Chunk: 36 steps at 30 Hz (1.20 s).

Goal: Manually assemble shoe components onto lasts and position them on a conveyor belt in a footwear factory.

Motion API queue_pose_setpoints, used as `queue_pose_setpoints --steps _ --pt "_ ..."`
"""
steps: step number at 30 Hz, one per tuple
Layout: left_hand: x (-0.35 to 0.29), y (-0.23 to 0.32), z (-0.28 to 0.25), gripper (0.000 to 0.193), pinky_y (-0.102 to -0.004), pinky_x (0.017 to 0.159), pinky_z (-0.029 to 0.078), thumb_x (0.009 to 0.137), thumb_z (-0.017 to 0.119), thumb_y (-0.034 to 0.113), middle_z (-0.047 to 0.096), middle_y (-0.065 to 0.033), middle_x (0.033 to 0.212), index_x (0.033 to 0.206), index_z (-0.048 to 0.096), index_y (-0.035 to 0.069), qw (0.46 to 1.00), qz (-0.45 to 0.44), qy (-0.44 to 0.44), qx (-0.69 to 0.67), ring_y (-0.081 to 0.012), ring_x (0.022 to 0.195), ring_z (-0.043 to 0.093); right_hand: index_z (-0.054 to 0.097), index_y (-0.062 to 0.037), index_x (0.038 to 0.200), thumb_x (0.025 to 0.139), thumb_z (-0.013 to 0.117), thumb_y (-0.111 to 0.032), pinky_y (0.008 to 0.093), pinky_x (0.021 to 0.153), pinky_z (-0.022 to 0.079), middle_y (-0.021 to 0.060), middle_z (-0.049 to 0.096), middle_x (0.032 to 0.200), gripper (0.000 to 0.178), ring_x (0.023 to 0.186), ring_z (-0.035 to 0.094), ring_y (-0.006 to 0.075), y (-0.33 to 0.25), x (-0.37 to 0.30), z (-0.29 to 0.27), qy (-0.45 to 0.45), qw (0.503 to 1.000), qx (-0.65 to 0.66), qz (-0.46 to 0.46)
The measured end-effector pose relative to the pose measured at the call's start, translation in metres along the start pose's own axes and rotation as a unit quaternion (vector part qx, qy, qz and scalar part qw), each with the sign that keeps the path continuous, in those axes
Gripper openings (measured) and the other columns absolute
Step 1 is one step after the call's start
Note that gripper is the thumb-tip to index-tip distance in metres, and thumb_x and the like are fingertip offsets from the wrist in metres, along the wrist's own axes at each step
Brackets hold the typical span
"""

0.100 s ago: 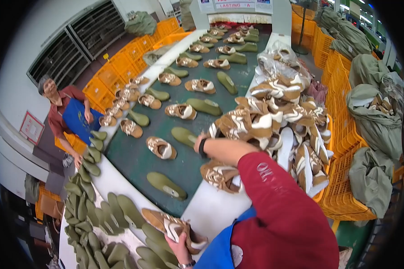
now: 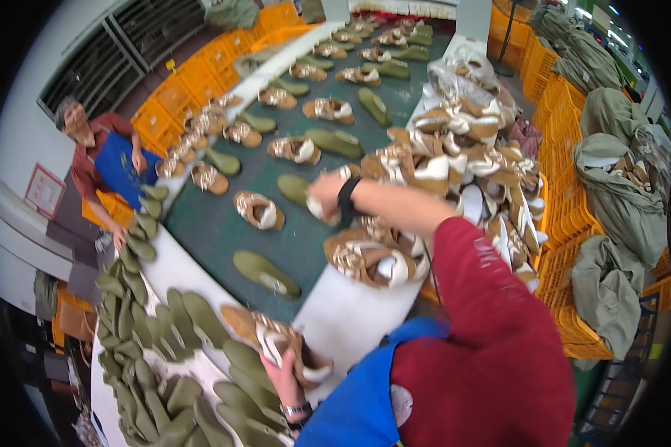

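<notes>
At the near end of the belt, my left hand (image 2: 282, 381) is closed around a brown and white shoe (image 2: 270, 335), its toe pointing away to the left. My right hand (image 2: 325, 195), smeared by motion, is out over the belt beside an olive-green shoe last (image 2: 294, 189). Its fingers are closed on another brown and white shoe (image 2: 344, 174), mostly hidden by the hand. More such shoes lie heaped (image 2: 432, 164) to the right of that hand. Two or so rest on the white ledge (image 2: 358, 305) below my right forearm.
The green belt (image 2: 209, 231) carries rows of shoes and lasts. Many green lasts (image 2: 194, 320) crowd the white table at lower left. A co-worker in a blue apron (image 2: 119, 167) stands across the belt, a hand at the lasts. Orange crates (image 2: 563, 223) and grey-green sacks (image 2: 611, 186) line the right.
My right hand has moved off the edge of the heap with a shoe, out over the belt. My left hand keeps its shoe. The whole view has shifted slightly.
</notes>
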<state>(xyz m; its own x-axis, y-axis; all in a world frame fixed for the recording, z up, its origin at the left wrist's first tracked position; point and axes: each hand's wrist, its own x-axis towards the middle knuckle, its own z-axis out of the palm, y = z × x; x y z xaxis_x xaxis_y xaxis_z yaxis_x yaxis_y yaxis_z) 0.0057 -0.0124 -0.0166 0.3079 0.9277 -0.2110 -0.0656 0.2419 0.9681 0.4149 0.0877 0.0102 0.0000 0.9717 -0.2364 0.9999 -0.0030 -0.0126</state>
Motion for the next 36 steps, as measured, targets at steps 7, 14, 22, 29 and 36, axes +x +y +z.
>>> queue_pose_setpoints --steps 7,14,22,29,36 --pt "0.033 0.007 0.042 0.043 -0.0359 0.096 0.041 0.092 0.048 0.031 0.057 -0.0075 0.118 0.124 0.047 0.003 0.939 -0.132 -0.157 -0.275 -0.0213 0.107 0.054 0.058 -0.0079 0.101 0.067 0.075 -0.03 0.0417 0.074 0.049 0.0139 0.061 0.092 0.044 0.086 0.061 0.0331 -0.095 -0.208 -0.015 0.159 0.943 0.278 -0.096" --pt "0.042 -0.087 0.01 0.043 -0.0396 0.099 0.04 0.088 0.05 0.032 0.058 -0.0088 0.118 0.121 0.051 0.003 0.924 -0.304 -0.207 -0.104 -0.0241 0.112 0.053 0.06 -0.0043 0.081 0.064 0.069 -0.013 0.044 0.066 0.05 0.0118 0.06 0.084 0.022 0.078 0.062 0.0343 -0.165 -0.226 0.125 0.037 0.995 0.078 -0.05" --pt "0.054 -0.109 0.031 0.051 -0.0392 0.093 0.04 0.084 0.054 0.026 0.055 -0.0097 0.115 0.128 0.042 0.004 0.929 -0.28 -0.233 -0.067 -0.0232 0.105 0.052 0.063 -0.0099 0.092 0.073 0.067 -0.027 0.0442 0.065 0.049 0.0138 0.064 0.077 0.026 0.077 0.063 0.0342 -0.157 -0.262 0.064 0.033 0.982 0.18 0.038" --pt "0.016 -0.06 0.016 0.091 -0.0518 0.096 0.033 0.08 0.063 0.021 0.039 -0.0144 0.133 0.145 -0.001 0.019 0.959 -0.208 -0.177 0.077 -0.0248 0.122 0.039 0.062 -0.0069 0.082 0.074 0.065 -0.021 0.0419 0.063 0.05 0.0136 0.063 0.072 0.017 0.073 0.063 0.031 -0.151 -0.237 0.061 0.147 0.977 0.103 0.117" --pt "0.028 -0.062 0.023 0.123 -0.0392 0.091 0.045 0.068 0.08 0.033 0.037 -0.0302 0.131 0.143 -0.014 0.008 0.936 -0.123 -0.231 0.235 -0.0319 0.115 0.049 0.064 -0.0067 0.074 0.072 0.063 -0.023 0.0437 0.064 0.051 0.015 0.064 0.072 0.017 0.073 0.063 0.0331 -0.136 -0.229 0.056 0.136 0.98 0.123 0.075"
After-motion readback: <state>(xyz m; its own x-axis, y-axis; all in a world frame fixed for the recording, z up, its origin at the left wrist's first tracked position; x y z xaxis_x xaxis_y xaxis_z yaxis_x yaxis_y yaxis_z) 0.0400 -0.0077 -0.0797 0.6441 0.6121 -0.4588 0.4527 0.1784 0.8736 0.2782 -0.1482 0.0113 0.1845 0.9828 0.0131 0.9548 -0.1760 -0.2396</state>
